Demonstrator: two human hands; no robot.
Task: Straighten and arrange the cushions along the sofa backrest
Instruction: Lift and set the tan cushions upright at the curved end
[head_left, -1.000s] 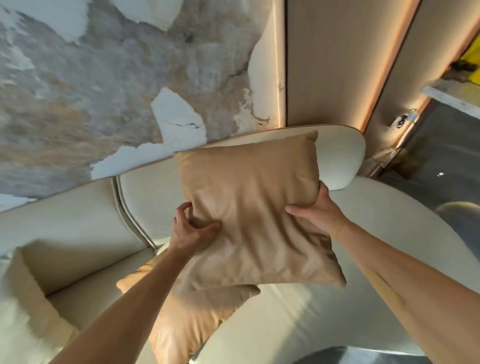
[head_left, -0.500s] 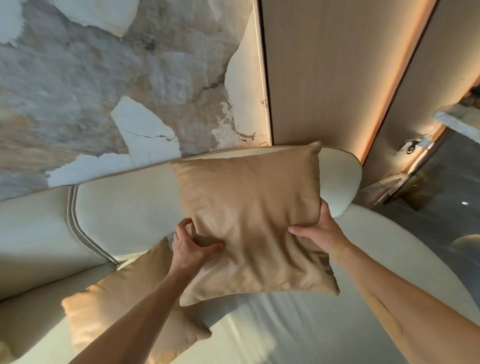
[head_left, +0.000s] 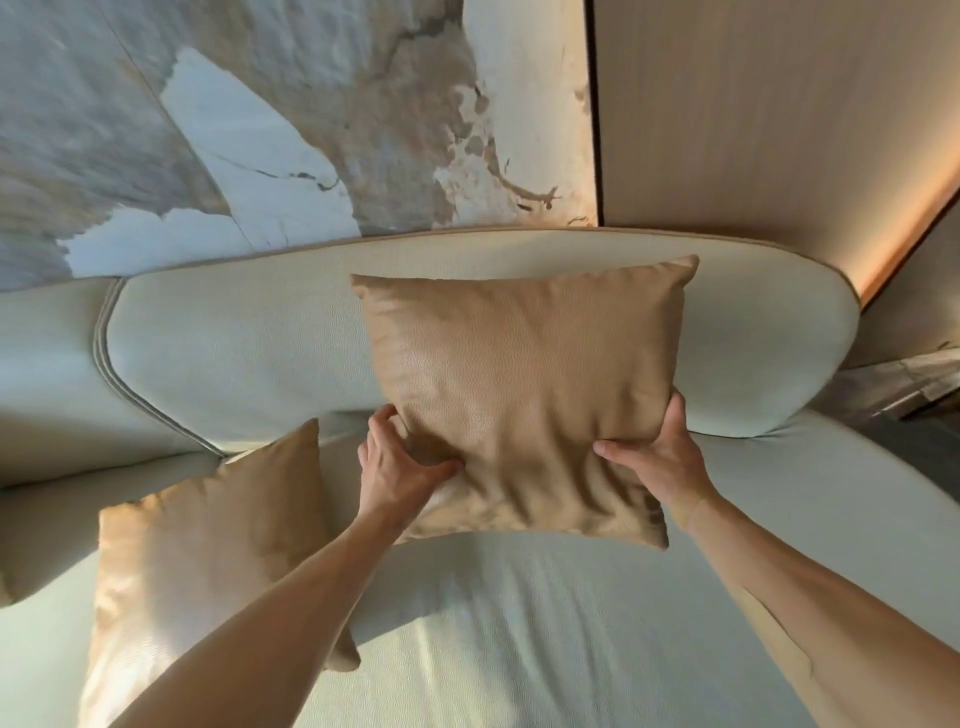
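A tan leather-look cushion (head_left: 524, 384) stands upright in front of the cream sofa backrest (head_left: 234, 343). My left hand (head_left: 397, 467) grips its lower left edge, thumb on the front face. My right hand (head_left: 660, 457) grips its lower right edge the same way. Its lower edge hangs just above the cream seat (head_left: 545, 639). A second tan cushion (head_left: 208, 561) lies tilted on the seat to the left, partly hidden by my left forearm.
A marbled stone wall (head_left: 260, 114) rises behind the sofa, with a wood panel (head_left: 753, 114) to its right. The backrest ends in a rounded corner at the right, where a grey ledge (head_left: 904, 379) begins. Another backrest section continues left.
Both hands have carried the held cushion back towards the backrest and lower towards the seat. The view has shifted right, so the second cushion now shows further left.
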